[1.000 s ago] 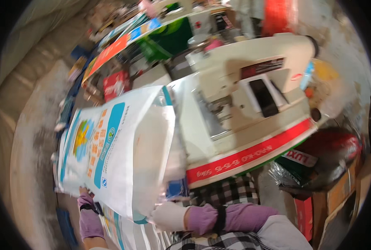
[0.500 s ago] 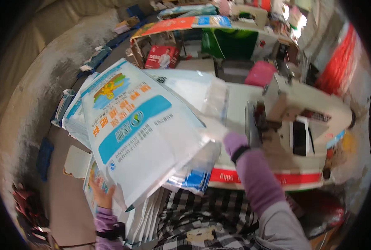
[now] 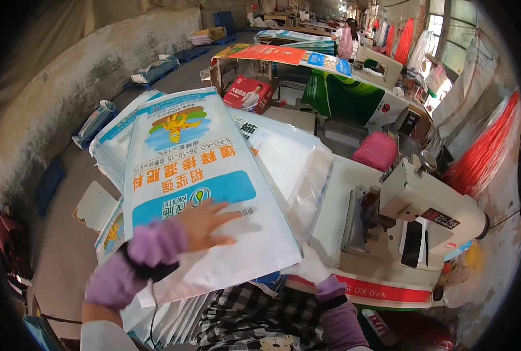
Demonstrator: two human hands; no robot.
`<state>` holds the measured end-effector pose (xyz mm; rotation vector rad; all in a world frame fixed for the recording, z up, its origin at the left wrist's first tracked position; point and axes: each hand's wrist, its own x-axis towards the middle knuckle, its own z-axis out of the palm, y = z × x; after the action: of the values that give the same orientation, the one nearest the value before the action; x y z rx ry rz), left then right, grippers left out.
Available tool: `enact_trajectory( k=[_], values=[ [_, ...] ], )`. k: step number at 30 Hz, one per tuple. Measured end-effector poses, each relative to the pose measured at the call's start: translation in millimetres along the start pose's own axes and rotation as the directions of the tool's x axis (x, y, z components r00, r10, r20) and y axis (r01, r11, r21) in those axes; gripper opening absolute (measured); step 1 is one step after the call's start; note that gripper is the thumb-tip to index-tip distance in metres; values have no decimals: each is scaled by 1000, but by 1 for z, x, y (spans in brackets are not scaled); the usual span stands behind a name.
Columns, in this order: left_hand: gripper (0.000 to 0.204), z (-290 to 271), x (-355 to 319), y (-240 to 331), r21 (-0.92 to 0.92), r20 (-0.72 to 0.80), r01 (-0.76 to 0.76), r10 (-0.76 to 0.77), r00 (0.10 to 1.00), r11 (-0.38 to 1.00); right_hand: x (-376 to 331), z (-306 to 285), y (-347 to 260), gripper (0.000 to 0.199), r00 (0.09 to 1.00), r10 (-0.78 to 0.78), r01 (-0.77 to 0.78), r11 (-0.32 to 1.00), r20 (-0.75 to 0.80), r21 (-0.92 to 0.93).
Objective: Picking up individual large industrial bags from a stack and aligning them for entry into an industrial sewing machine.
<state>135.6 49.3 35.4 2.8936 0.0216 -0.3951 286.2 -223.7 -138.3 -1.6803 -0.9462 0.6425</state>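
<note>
Head view, change from half a second ago: the top white woven plastic sack with blue band and yellow picture (image 3: 199,187) has swung round; it now lies lengthwise away from the person, its print upside down to the camera.
Left hand, change: the left hand (image 3: 205,223) was low at the sack's near left corner; now it lies on top of the sack's blue band.
Right hand, change: the right hand (image 3: 313,270) was stretched out toward the white sewing machine (image 3: 424,216); now it is drawn back to the sack's near right corner.
Left hand grip: flat and open, fingers spread, pressing on the sack and closing on nothing.
Right hand grip: mostly hidden under the sack's corner and a fold of clear plastic (image 3: 310,187); I cannot tell how far it is closed or whether it pinches the corner.
Sack position: on top of the stack of like sacks (image 3: 117,149), over the person's lap, its right edge just beside the sewing machine's white bench (image 3: 330,234).
Count, hands: two, both in purple sleeves.
Count, sewing machines: one close at the right; a second pale one (image 3: 377,61) stands far back.
Count, sacks: one on top; the stack below is too many to count.
Count, red cartons: one red box (image 3: 248,93) beyond the stack.
Count, other people: one, in a striped top (image 3: 348,38), far back.
</note>
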Motion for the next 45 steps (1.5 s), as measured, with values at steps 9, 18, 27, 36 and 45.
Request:
enact_trajectory(
  k=[9,18,27,36,45],
  values=[
    [87,84,152,-30,63,42,339,-342,939,939,-5,51,-17,22,938,-91,-68,897,-334,-437],
    [82,83,152,-21,84,6,407,-409,913,910,-52,21,-99,12,908,-419,371,769,29,-521],
    [89,128,-6,-62,-104,-348,472,-476,808,876,-15,74,6,42,918,-380,210,707,-111,-675],
    [54,250,-213,-111,-739,-192,593,-944,268,319,-10,56,-38,46,909,-59,68,998,-412,7],
    [26,130,-319,-72,-779,-617,-86,-784,-71,621,119,120,-53,33,720,-662,552,729,-210,-405]
  ],
)
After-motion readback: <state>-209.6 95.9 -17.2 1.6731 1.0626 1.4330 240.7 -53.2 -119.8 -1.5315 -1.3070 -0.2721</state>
